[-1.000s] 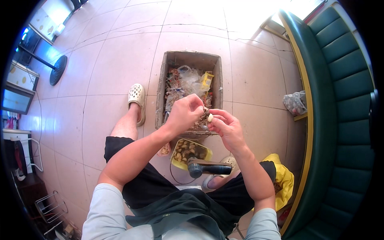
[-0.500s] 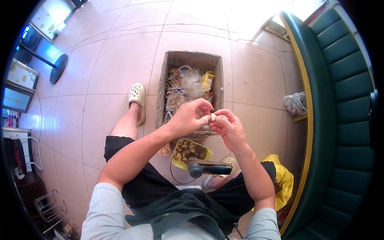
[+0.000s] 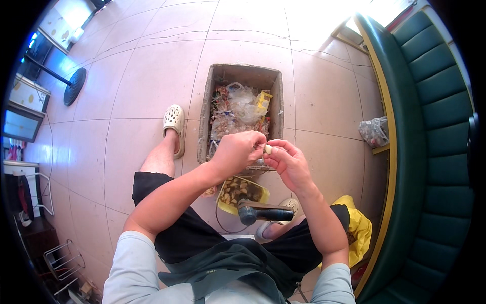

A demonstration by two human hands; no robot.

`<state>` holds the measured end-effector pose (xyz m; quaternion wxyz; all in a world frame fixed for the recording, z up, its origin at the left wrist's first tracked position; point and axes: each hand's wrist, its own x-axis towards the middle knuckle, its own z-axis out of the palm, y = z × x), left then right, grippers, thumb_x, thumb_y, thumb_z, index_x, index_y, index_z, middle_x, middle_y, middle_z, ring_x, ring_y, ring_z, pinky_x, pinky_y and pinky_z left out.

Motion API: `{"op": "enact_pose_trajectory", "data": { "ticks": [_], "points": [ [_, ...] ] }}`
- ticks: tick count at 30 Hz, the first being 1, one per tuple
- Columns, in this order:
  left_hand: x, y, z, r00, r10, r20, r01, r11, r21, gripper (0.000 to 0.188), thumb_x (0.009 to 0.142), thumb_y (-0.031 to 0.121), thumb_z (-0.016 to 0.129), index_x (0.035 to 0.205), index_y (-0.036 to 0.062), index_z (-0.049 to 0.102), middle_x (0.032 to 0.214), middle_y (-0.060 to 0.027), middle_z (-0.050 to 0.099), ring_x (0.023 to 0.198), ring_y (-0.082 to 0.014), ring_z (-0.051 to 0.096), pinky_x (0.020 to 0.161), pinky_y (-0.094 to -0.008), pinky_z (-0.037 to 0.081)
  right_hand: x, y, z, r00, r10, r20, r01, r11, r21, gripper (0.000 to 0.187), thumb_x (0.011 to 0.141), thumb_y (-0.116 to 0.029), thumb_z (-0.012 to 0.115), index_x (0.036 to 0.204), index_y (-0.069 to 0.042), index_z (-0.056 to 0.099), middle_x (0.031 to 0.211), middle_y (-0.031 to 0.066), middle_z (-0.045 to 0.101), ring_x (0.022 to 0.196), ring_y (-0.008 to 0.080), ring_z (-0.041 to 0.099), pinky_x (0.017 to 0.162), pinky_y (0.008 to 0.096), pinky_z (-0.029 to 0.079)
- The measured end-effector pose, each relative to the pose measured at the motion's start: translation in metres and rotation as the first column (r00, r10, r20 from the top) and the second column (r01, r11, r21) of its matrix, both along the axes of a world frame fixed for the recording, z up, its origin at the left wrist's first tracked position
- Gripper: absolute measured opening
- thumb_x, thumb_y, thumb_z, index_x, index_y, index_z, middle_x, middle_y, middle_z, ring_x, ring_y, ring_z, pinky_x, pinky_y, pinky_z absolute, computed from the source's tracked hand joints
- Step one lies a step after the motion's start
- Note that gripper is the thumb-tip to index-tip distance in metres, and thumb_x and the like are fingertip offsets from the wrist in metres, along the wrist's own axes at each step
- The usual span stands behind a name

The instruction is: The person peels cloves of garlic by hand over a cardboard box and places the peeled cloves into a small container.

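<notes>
Piece, smooth, cream-white and rounded, pinched in your bare right hand above the near end of the worn grey-brown rectangular box; your bare left hand curls right beside it, grip unclear. Too small to tell its direction or long axis!

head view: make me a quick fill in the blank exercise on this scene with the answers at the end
1. The right hand pinches a small pale piece close to the ____ hand.
2. The bag beside the right knee is coloured ____.
3. The green bench stands toward the ____ edge of the picture.
4. The open box stands on the tiled ____.

Missing words: left; yellow; right; floor.
</notes>
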<state>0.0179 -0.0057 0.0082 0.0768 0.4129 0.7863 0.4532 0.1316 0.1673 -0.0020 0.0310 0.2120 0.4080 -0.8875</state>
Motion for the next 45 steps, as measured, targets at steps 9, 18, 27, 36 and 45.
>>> {"op": "enact_pose_trajectory", "data": {
  "ticks": [9,18,27,36,45],
  "points": [
    [0.001,-0.001,0.001,0.999,-0.018,-0.034,0.019,1.0,0.024,0.01,0.093,0.011,0.068,0.1,0.0032,0.068,0.091,-0.017,0.071,0.08,-0.035,0.07,0.069,-0.0394,0.056,0.002,0.005,-0.002,0.998,0.069,-0.008,-0.068,0.995,0.078,0.031,0.098,-0.006,0.072,0.127,0.003,0.065,0.11,0.0104,0.073,0.095,0.0165,0.072,0.09,0.0312,0.06],
    [-0.011,-0.001,0.006,0.818,-0.122,0.562,0.076,0.992,0.105,0.016,0.1,0.014,0.068,0.108,0.0004,0.068,0.095,-0.005,0.07,0.087,-0.0113,0.066,0.079,-0.029,0.055,0.003,0.01,0.001,0.998,0.048,-0.044,-0.042,0.991,0.127,0.021,0.098,-0.003,0.07,0.119,0.0,0.068,0.11,0.0116,0.074,0.094,0.0169,0.072,0.087,0.031,0.06],
    [-0.018,-0.003,0.005,0.688,-0.284,0.668,0.18,0.958,0.223,0.017,0.097,0.015,0.075,0.108,0.0017,0.07,0.098,-0.0007,0.069,0.093,-0.0067,0.065,0.085,-0.0245,0.054,0.005,0.016,-0.003,0.996,0.06,-0.068,-0.061,0.998,-0.008,0.022,0.098,-0.005,0.071,0.119,0.002,0.068,0.11,0.0097,0.074,0.1,0.0157,0.07,0.089,0.029,0.058],
    [-0.02,-0.004,0.0,0.627,-0.303,0.718,0.168,0.952,0.255,0.012,0.096,0.011,0.077,0.103,0.0027,0.073,0.096,0.001,0.072,0.092,-0.0051,0.064,0.08,-0.0214,0.052,0.004,0.006,0.01,0.989,0.111,-0.096,-0.071,0.935,0.349,0.029,0.095,-0.008,0.076,0.121,0.002,0.069,0.105,0.0057,0.073,0.094,0.0107,0.068,0.082,0.0257,0.056],
    [-0.022,-0.006,0.017,0.376,-0.421,0.825,0.22,0.906,0.362,0.008,0.096,0.01,0.076,0.102,0.0063,0.073,0.094,0.0051,0.069,0.081,0.0003,0.057,0.065,-0.0169,0.041,0.005,0.017,0.002,0.958,0.176,-0.225,-0.17,0.984,0.048,0.02,0.093,-0.004,0.077,0.111,0.002,0.07,0.096,0.0067,0.072,0.08,0.0131,0.066,0.072,0.0256,0.053]
  ]
}}
